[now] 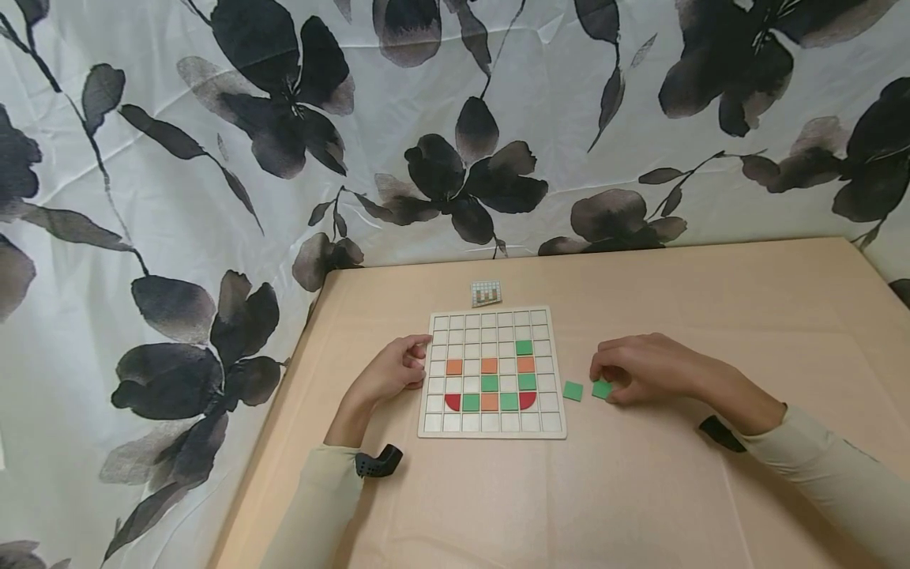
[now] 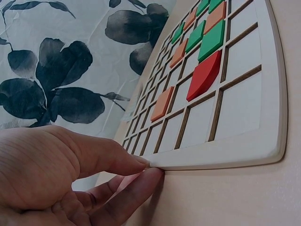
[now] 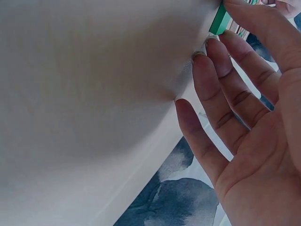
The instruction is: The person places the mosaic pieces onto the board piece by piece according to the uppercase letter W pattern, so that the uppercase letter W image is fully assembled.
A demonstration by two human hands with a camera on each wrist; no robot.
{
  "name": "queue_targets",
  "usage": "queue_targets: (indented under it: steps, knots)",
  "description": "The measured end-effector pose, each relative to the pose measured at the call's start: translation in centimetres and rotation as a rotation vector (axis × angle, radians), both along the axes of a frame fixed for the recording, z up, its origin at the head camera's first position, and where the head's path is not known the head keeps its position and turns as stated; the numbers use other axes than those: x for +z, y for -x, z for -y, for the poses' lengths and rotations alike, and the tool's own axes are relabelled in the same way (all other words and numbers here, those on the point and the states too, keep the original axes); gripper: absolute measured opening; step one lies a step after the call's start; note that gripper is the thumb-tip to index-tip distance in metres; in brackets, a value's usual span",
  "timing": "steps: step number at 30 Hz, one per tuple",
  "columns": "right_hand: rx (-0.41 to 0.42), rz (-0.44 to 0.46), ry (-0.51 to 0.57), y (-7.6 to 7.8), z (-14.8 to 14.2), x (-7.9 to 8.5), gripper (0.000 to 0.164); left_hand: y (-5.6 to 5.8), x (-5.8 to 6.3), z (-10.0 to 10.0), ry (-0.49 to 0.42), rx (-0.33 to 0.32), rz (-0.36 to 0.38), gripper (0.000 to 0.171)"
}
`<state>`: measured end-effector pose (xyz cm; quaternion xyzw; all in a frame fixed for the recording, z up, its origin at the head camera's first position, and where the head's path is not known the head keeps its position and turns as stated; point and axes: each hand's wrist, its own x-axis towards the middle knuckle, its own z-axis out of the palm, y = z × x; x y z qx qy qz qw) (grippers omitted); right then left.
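Note:
A white grid board [image 1: 441,427] with a pale wooden rim lies on the table. Set in its cells are several green tiles [image 1: 524,348], several orange tiles [image 1: 489,366] and two red tiles [image 1: 453,402], each with one rounded corner. At the board's left edge, my left hand [image 1: 391,367] holds the rim between thumb and fingertips, seen close in the left wrist view. My right hand [image 1: 650,367], right of the board, pinches a square green tile [image 3: 219,21] between thumb and fingers, low over the table. Another green tile [image 1: 573,391] lies between that hand and the board.
Behind the board is a small card [image 1: 486,294] with a printed grid pattern. The light wooden table [image 1: 711,506] reaches back to a white cloth [image 1: 455,79] with dark flowers. Dark bands [image 1: 379,461] sit at both wrists.

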<state>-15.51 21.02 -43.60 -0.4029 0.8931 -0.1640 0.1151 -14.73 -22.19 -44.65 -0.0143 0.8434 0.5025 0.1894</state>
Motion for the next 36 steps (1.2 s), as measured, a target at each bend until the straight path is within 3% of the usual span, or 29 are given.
queue_targets:
  steps: [19,36]
  knots:
    - [0.013,-0.079,-0.016,0.1,0.2,-0.6,0.021,-0.1,0.0,-0.1,0.022,0.023,0.005,0.067]
    - [0.017,-0.043,-0.015,0.8,0.4,0.3,0.021,0.0,0.0,-0.1,0.033,0.023,-0.005,0.067]
